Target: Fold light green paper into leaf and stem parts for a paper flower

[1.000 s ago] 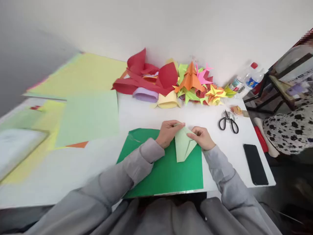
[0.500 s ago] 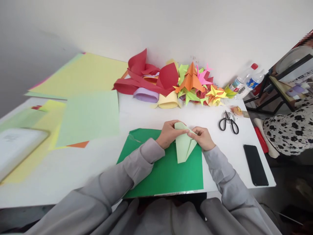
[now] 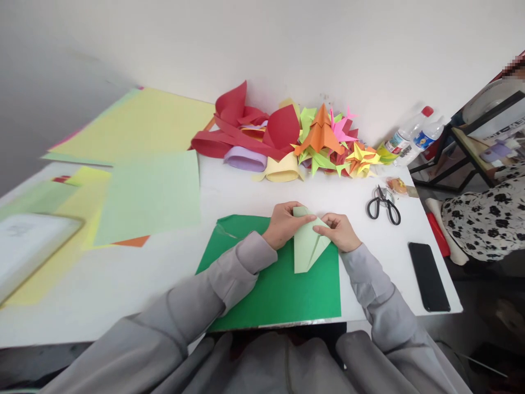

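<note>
A folded sheet of pale green paper is held between both hands over a dark green sheet on the white table. My left hand pinches its upper left part, thumb lying across the front and fingers behind. On the upper right edge, my right hand is closed with thumb and fingertips on the paper. A crease or slit runs down the paper's right side, and its lower end points toward me. The fingers behind it are hidden.
Black-handled scissors and a black phone lie to the right. Folded paper shapes and red paper pieces are heaped by the wall, near two bottles. Pale green paper and a white box lie left.
The pale green paper has turned slightly, its lower end shifting a little left. Both hands keep their grip in nearly the same place.
</note>
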`<state>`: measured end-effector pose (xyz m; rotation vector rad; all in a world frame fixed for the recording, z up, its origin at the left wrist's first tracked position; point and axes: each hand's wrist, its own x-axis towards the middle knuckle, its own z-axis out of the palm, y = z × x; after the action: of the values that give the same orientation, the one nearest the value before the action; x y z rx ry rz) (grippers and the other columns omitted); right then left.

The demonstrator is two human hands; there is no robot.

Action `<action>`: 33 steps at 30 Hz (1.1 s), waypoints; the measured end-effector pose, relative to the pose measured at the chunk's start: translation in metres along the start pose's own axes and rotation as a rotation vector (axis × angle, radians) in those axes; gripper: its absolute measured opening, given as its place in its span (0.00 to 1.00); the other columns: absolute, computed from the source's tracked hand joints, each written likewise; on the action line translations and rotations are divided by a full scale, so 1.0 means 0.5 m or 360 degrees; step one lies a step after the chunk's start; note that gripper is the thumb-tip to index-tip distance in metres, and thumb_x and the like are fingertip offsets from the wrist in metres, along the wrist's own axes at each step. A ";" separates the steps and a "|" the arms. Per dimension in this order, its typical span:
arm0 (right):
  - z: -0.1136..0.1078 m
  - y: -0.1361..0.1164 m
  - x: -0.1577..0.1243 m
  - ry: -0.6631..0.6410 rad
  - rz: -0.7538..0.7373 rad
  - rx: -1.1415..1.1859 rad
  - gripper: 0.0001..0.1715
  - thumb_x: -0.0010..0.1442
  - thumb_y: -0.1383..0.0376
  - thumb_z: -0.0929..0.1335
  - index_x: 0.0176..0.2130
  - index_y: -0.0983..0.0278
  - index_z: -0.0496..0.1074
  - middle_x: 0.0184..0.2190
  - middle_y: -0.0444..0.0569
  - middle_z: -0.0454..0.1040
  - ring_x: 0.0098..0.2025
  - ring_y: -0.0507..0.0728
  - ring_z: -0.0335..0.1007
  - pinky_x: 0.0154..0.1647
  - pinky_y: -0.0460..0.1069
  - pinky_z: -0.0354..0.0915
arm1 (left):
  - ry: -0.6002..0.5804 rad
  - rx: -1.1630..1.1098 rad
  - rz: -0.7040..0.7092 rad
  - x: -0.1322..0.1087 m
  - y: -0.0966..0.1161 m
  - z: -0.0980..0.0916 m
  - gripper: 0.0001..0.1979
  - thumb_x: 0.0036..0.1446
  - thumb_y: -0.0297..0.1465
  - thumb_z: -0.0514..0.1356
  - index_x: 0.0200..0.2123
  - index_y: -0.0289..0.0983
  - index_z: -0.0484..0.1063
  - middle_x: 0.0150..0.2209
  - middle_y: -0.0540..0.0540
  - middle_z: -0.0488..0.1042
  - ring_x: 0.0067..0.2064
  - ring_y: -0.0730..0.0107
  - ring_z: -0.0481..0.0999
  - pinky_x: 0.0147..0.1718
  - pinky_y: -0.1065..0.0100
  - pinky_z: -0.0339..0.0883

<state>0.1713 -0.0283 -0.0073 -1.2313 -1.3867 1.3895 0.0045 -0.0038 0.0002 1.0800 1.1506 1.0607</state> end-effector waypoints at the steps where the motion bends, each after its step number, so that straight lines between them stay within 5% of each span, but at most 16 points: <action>1: 0.000 0.000 0.000 0.0001 0.0002 -0.0001 0.18 0.43 0.55 0.76 0.23 0.65 0.70 0.19 0.41 0.70 0.22 0.49 0.62 0.26 0.47 0.60 | -0.0001 0.0008 0.0008 -0.001 0.000 0.000 0.15 0.32 0.35 0.71 0.20 0.32 0.71 0.18 0.53 0.67 0.22 0.77 0.63 0.20 0.73 0.58; 33: 0.004 -0.007 0.000 -0.0029 0.0059 0.0081 0.19 0.42 0.56 0.76 0.22 0.65 0.69 0.19 0.41 0.70 0.21 0.49 0.62 0.23 0.45 0.58 | -0.0034 -0.0368 -0.0029 0.004 0.004 -0.005 0.18 0.40 0.41 0.68 0.16 0.33 0.69 0.15 0.54 0.61 0.20 0.79 0.58 0.19 0.73 0.51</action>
<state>0.1690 -0.0287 -0.0042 -1.2195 -1.3393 1.4559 0.0020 -0.0012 0.0017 0.8953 0.9916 1.1348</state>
